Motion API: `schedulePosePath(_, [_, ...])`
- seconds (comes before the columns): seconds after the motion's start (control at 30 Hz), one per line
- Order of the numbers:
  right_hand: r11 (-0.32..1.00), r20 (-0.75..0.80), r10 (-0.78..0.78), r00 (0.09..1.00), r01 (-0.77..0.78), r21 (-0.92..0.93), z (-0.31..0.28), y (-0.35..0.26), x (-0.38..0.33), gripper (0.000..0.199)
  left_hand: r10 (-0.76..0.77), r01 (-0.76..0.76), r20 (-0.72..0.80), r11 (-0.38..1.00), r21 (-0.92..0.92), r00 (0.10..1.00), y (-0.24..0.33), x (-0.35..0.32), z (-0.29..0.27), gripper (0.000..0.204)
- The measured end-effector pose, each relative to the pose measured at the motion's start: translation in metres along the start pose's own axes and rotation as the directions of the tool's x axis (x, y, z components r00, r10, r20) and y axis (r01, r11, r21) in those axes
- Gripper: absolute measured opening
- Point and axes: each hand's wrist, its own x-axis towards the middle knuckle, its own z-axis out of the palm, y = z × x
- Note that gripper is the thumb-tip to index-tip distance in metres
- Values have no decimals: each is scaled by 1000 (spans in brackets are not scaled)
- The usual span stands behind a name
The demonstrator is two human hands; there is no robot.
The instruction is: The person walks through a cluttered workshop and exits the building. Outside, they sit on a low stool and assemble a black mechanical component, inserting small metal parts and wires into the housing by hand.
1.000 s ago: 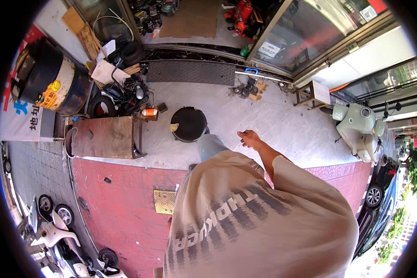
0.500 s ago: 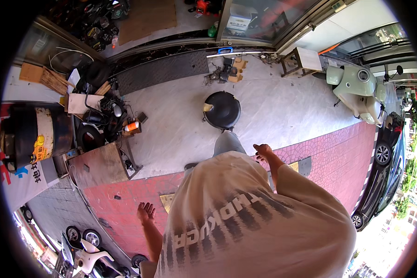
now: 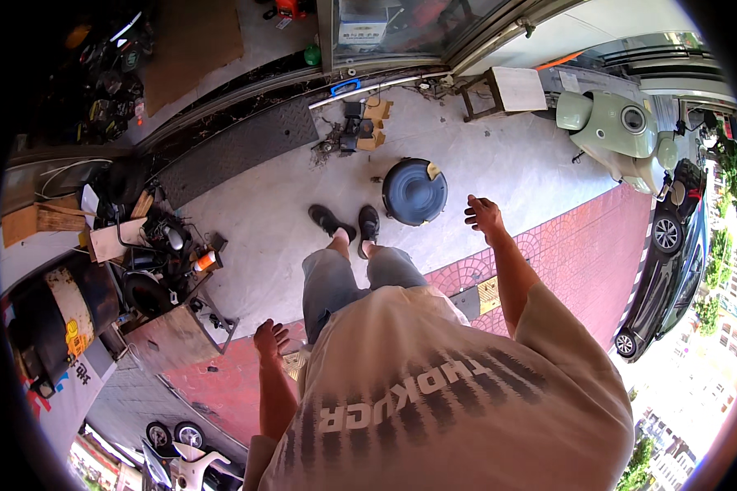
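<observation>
My right hand (image 3: pixel 485 218) hangs in the air with nothing in it, its fingers loosely bent and apart. Nearest to it is a low round stool (image 3: pixel 415 192) on the floor, with a dark seat and a pale torn patch at its edge. It stands just right of my feet in dark shoes (image 3: pixel 330 221), and the hand does not touch it. My left hand (image 3: pixel 271 337) is held out low beside my hip, fingers spread and empty, above red paving.
Cardboard pieces and dark parts (image 3: pixel 364 127) lie beyond the stool. A small wooden table (image 3: pixel 516 90) and a pale green scooter (image 3: pixel 618 131) stand at the right. On the left are piled tyres and parts (image 3: pixel 147 290) and a dark drum (image 3: pixel 65 311). A black ramp (image 3: pixel 229 155) lies along the doorway.
The stool has gone from ahead of me to beside my right foot, and both shoes now show. My right hand has risen and reaches farther forward. My left hand has shifted slightly up.
</observation>
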Motion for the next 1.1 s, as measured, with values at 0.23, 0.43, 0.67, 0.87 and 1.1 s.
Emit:
schedulePosePath(0.23, [980,-115,176,978,-184,-72,-11,10,-39,50,-191,184,26,968,171,981,75,86,-13,58])
schedulePosePath(0.43, [955,-241,294,925,-293,40,-19,43,-50,51,-294,303,-81,941,148,952,145,141,-24,53])
schedulePosePath(0.67, [980,-255,198,946,-188,63,-10,17,-64,43,-95,77,81,976,203,992,261,185,50,55])
schedulePosePath(0.87, [974,-173,223,959,-225,10,-1,2,-47,46,64,-120,229,963,240,971,320,115,152,56])
schedulePosePath(1.1, [955,11,107,994,-100,-279,22,-37,38,45,121,-171,174,937,306,977,277,96,216,39])
